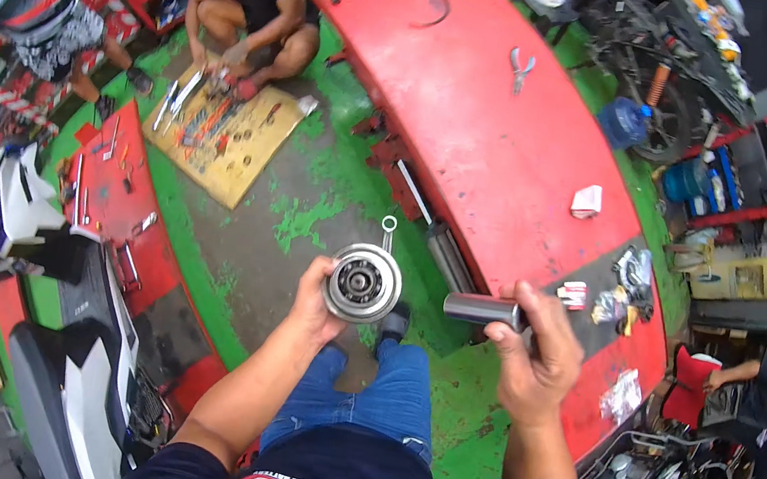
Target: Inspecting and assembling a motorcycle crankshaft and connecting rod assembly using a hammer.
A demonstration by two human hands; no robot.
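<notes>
My left hand grips a round metal crankshaft by its left edge, its flat bearing face turned up. A slim connecting rod with a ring-shaped end sticks out from its far side. To the right, my right hand is closed around one end of a smooth, shiny metal tube. The tube lies nearly level and points left toward the crankshaft, with a gap between the two. Its right end is hidden by my fingers. Both parts are held in the air in front of my body.
A long red lift table stands ahead, bearing pliers, a cable and small bagged parts. Another person squats by a cardboard sheet strewn with tools. A motorcycle stands at left; a person is at right.
</notes>
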